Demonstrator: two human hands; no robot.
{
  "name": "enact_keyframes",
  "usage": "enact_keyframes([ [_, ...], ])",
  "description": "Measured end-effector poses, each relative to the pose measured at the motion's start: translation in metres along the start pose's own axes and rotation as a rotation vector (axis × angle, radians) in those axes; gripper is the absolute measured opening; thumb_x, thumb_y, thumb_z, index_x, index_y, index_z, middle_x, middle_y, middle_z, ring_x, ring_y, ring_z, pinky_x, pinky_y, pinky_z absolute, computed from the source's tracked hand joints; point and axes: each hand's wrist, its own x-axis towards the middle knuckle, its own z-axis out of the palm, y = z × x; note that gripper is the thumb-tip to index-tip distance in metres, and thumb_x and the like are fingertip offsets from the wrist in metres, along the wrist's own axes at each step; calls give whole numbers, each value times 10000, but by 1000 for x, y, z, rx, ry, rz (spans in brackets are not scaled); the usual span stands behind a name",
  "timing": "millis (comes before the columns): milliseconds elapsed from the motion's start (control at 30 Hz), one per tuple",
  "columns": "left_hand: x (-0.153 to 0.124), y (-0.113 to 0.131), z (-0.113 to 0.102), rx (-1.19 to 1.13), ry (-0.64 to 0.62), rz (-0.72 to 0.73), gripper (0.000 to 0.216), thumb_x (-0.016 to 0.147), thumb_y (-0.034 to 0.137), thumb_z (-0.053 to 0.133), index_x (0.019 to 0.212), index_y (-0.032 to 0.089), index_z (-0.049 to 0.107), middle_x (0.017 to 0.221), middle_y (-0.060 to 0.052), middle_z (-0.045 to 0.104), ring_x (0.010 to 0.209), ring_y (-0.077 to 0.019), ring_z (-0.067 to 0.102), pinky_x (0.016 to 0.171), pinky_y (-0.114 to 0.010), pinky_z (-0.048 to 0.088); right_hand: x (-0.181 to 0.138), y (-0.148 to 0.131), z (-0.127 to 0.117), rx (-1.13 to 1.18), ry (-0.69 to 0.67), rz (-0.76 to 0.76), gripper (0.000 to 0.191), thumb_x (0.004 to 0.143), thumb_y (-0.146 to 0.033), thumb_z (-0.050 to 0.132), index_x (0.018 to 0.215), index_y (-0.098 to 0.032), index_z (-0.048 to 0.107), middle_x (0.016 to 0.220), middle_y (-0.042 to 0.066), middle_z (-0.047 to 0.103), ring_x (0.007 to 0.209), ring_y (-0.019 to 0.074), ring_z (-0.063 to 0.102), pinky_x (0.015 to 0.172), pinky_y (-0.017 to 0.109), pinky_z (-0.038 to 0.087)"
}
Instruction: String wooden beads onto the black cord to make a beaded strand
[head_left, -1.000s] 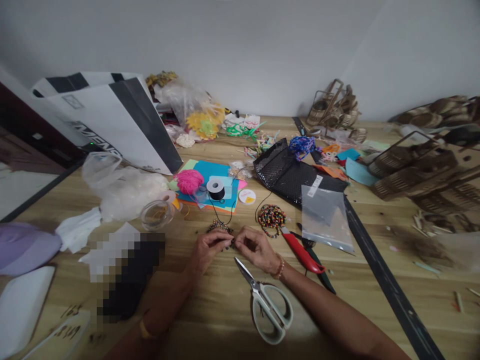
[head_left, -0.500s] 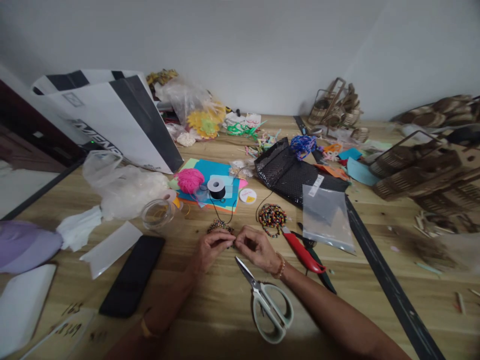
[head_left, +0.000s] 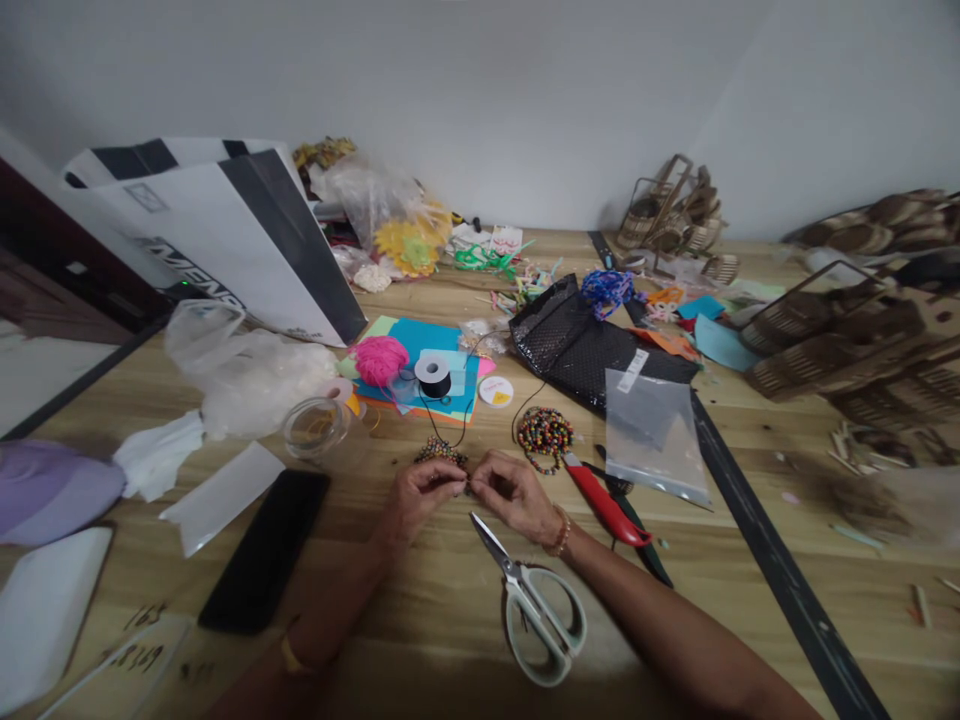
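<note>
My left hand (head_left: 426, 492) and my right hand (head_left: 517, 492) meet over the table, fingertips pinched close together. Whatever lies between the fingertips is too small to make out. Just beyond my left fingers sits a bunch of small multicoloured beads (head_left: 440, 451), partly hidden by the hand. A black cord (head_left: 444, 432) runs from a spool (head_left: 433, 377) down to these beads. Beyond my right hand lies a coiled string of beads (head_left: 545, 435). Scissors (head_left: 536, 610) with pale handles rest below my right hand, blades slightly apart.
Right of my right hand are a red-handled tool (head_left: 611, 505) and a clear plastic bag (head_left: 658, 440). A black phone (head_left: 265, 552) lies at left. Behind stand pink yarn (head_left: 379, 360), a black bubble pouch (head_left: 562, 335) and a large paper bag (head_left: 225, 240). Wooden baskets (head_left: 847, 340) crowd the right.
Both hands stay in nearly the same place, with only a slight shift of the fingers. The things on the table look unmoved.
</note>
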Motion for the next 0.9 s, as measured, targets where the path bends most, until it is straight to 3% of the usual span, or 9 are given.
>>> enact_keyframes([
  [200, 0, 1, -2, -46, 39, -28, 79, 593, 196, 749, 660, 164, 722, 709, -22, 701, 664, -137, 614, 638, -238, 479, 0, -2, -1, -6, -5, 7, 185, 866, -242, 545, 697, -169, 554, 658, 9, 544, 610, 122, 493, 570, 228, 395],
  [900, 1, -1, -1, -8, -13, 79, 124, 610, 252, 783, 663, 156, 723, 727, -45, 700, 738, -172, 627, 706, -268, 497, 1, -1, 0, -9, -29, -10, 195, 879, -271, 536, 716, -168, 571, 665, 17, 551, 625, 130, 500, 579, 243, 403],
])
